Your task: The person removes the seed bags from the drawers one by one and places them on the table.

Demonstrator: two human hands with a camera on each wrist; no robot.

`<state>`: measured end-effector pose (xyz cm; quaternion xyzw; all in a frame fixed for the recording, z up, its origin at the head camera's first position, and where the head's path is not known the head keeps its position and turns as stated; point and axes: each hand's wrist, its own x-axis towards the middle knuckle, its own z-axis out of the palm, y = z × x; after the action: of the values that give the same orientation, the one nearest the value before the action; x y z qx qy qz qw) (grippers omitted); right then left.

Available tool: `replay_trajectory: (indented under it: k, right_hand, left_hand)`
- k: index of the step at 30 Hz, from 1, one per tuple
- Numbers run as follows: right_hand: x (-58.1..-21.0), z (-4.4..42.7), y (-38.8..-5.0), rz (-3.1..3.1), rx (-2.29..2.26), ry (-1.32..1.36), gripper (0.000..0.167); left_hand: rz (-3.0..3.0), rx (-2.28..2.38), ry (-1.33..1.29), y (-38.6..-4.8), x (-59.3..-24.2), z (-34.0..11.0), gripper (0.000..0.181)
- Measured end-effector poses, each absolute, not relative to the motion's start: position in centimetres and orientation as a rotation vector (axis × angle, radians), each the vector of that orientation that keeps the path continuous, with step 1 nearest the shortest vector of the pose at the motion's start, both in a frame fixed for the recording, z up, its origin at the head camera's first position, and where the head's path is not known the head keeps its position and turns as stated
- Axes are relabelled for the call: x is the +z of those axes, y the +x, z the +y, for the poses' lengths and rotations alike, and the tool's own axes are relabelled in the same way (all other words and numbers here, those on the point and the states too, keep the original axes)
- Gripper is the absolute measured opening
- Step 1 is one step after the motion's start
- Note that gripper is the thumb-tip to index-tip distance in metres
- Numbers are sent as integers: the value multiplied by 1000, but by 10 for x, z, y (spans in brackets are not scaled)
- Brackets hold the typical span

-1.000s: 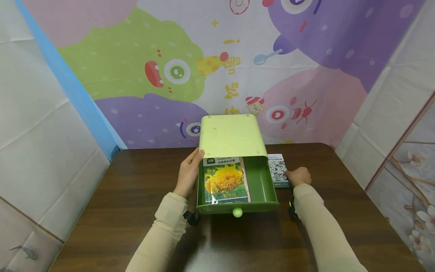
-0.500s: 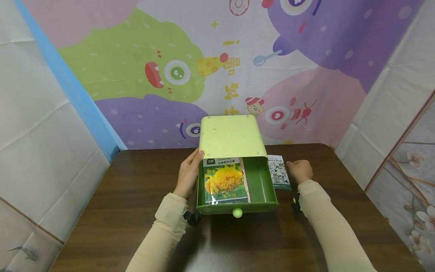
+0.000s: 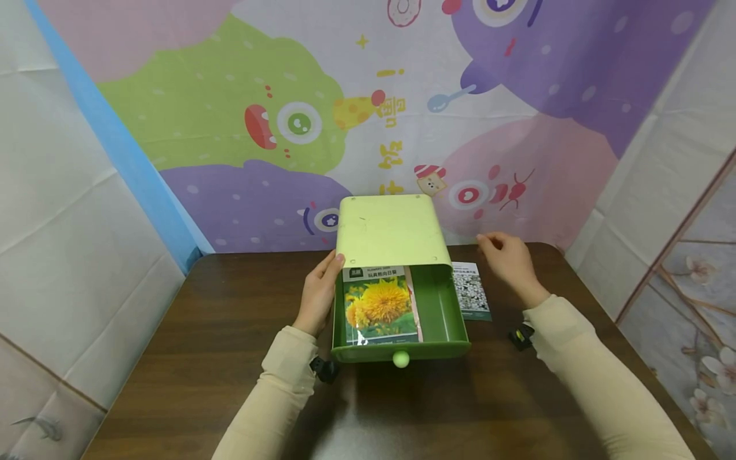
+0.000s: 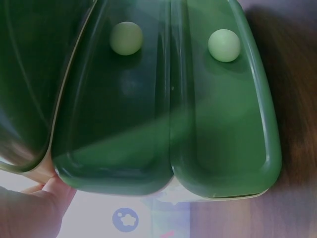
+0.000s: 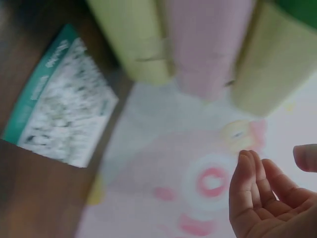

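A stacked drawer cabinet with a pale yellow-green top (image 3: 391,230) stands on the table. Its top green drawer (image 3: 439,306) is pulled out, with a sunflower seed packet (image 3: 382,306) lying inside. My left hand (image 3: 318,291) rests against the cabinet's left side, thumb at the front top corner; some fingers are hidden. Two lower green drawer fronts (image 4: 223,129), each with a round knob, show closed in the left wrist view. My right hand (image 3: 510,265) hovers right of the cabinet, fingers loosely bent, thumb apart, holding nothing. Near it lies a white-flower seed packet (image 3: 473,292).
The brown wooden table (image 3: 230,358) reaches back to a cartoon-printed cloth (image 3: 402,140). A pale curtain-like sheet (image 3: 69,211) hangs at left, and a flower-patterned one (image 3: 690,306) at right. Pink and pale cabinet sides (image 5: 203,49) show in the right wrist view.
My right hand has let go of the white-flower packet and risen up and away from it, toward the back. The left hand and the cabinet have stayed in place.
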<state>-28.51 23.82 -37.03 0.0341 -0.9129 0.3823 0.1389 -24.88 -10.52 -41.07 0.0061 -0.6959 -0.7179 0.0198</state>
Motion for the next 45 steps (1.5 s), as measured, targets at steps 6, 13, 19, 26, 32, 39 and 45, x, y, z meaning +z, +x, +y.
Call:
replay_trajectory:
  k: [6,13,19,26,32,39,45]
  right_hand:
    - [-340,221,-259,-2646,1086,299,47]
    - [-318,193,-224,-2711,1049,450,48]
    - [-317,169,-202,-2687,931,664,43]
    - [-324,148,-192,-2697,706,952,43]
    - [-335,137,-197,-2870,505,1053,57]
    - [-344,132,-204,-3058,304,1098,76]
    - [-348,129,-209,-3093,206,1122,83]
  left_hand:
    - [-2157,-2240,28,-248,-410,-106,67]
    - [-2163,-2238,32,-248,-409,-106,65]
    - [-2197,-2223,30,-248,-406,-106,61]
    - [-2186,-2228,25,-246,-404,-105,62]
    - [-2174,-2215,4,-247,-409,-105,65]
    - [-2175,-2224,8,-249,-411,-106,64]
    - [-2172,-2219,13,-249,-412,-106,66]
